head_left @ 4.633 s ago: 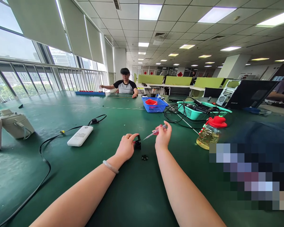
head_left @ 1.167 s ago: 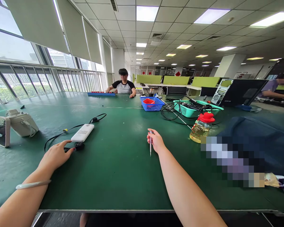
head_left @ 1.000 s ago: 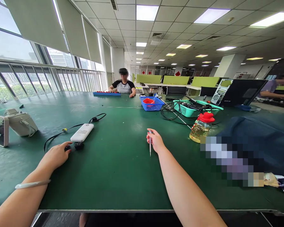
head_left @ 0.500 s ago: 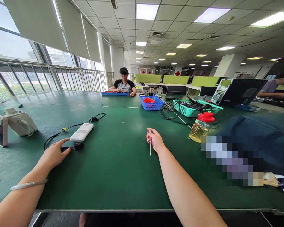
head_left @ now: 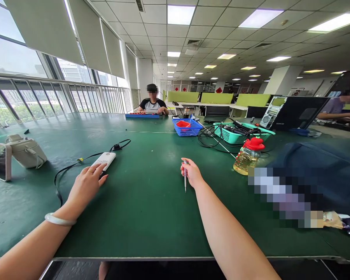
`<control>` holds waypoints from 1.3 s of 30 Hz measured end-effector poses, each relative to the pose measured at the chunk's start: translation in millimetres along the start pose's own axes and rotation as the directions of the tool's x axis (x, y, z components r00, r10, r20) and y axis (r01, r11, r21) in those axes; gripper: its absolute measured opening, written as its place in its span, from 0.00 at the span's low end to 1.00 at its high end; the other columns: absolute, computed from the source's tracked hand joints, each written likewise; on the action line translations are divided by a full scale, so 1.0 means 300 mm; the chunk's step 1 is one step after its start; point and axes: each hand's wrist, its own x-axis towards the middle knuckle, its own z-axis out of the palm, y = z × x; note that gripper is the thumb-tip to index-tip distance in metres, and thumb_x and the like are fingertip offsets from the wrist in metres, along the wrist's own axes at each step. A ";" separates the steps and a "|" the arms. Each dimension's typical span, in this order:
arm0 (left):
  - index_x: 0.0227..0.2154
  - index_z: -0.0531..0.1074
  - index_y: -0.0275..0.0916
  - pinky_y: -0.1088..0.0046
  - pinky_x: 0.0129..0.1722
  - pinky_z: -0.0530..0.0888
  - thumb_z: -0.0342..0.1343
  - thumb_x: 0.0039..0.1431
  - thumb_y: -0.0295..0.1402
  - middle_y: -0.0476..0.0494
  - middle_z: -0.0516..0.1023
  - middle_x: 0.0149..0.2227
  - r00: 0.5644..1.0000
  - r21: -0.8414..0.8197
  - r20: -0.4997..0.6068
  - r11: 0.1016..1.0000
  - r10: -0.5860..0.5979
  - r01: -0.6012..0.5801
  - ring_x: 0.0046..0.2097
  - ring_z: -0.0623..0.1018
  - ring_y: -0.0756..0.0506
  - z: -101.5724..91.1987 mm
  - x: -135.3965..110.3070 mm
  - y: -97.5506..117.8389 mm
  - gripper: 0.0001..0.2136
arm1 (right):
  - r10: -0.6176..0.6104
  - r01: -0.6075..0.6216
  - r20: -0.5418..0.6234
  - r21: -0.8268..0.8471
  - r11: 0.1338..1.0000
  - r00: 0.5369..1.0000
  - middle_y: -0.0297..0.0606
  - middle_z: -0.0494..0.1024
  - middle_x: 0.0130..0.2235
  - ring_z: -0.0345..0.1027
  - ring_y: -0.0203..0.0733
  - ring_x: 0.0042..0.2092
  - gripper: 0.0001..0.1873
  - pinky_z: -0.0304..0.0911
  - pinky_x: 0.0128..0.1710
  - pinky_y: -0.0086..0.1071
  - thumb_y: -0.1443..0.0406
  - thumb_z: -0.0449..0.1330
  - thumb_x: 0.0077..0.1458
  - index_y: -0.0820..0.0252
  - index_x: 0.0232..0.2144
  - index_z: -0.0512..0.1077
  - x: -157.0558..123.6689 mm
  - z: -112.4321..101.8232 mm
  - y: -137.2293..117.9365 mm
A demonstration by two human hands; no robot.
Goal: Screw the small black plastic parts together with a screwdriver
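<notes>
In my right hand [head_left: 190, 171], closed around its handle, is a slim screwdriver [head_left: 185, 177] with its tip pointing down toward the tabletop. My left hand [head_left: 89, 181] lies over the near end of a white oblong block [head_left: 107, 157] with grey markings. Between its thumb and fingers shows a dark object [head_left: 103, 174]; most of it is hidden, so its kind is unclear. A black cable [head_left: 61, 175] with a yellow tag runs beside the left hand and behind the block, ending in a black plug [head_left: 116, 147]. A pale bangle circles my left wrist.
On the green table [head_left: 151, 217] stand a beige bag [head_left: 27, 151], a blue basket [head_left: 186, 130], a green basket [head_left: 229, 136] of cables, and a red-capped bottle [head_left: 247, 157]. Dark fabric [head_left: 317, 167] covers the right side. Another person [head_left: 153, 103] sits across, behind a blue tray [head_left: 142, 115].
My left hand has moved right and forward, onto the white block, with a dark object between thumb and fingers. My right hand and the screwdriver have stayed put. The person opposite has drawn one hand in.
</notes>
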 end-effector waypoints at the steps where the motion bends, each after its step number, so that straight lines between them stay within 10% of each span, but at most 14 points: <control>1: 0.57 0.63 0.37 0.57 0.51 0.68 0.43 0.62 0.39 0.35 0.69 0.56 0.999 0.010 0.028 1.000 -0.017 0.017 0.54 0.70 0.34 0.002 -0.001 0.001 0.23 | 0.000 0.000 0.000 -0.002 1.000 1.000 0.28 0.68 0.21 0.59 0.33 0.21 0.21 0.53 0.21 0.29 0.62 0.65 0.38 0.56 0.39 0.70 -0.001 0.000 -0.001; 12: 0.58 0.63 0.35 0.58 0.49 0.68 0.42 0.62 0.43 0.32 0.77 0.47 0.960 0.013 0.221 0.985 -0.172 0.173 0.51 0.73 0.33 -0.007 0.004 0.002 0.25 | -0.005 0.005 0.003 -0.011 1.000 1.000 0.27 0.68 0.21 0.59 0.33 0.21 0.21 0.52 0.21 0.29 0.62 0.65 0.38 0.56 0.39 0.70 0.003 0.001 0.003; 39: 0.51 0.73 0.36 0.58 0.58 0.63 0.40 0.61 0.42 0.33 0.74 0.53 0.977 0.025 0.209 0.999 -0.044 0.040 0.53 0.72 0.35 0.045 0.001 -0.032 0.24 | -0.008 0.008 0.011 -0.026 1.000 1.000 0.28 0.69 0.22 0.59 0.33 0.21 0.22 0.52 0.22 0.30 0.62 0.64 0.38 0.56 0.39 0.70 0.003 -0.001 0.005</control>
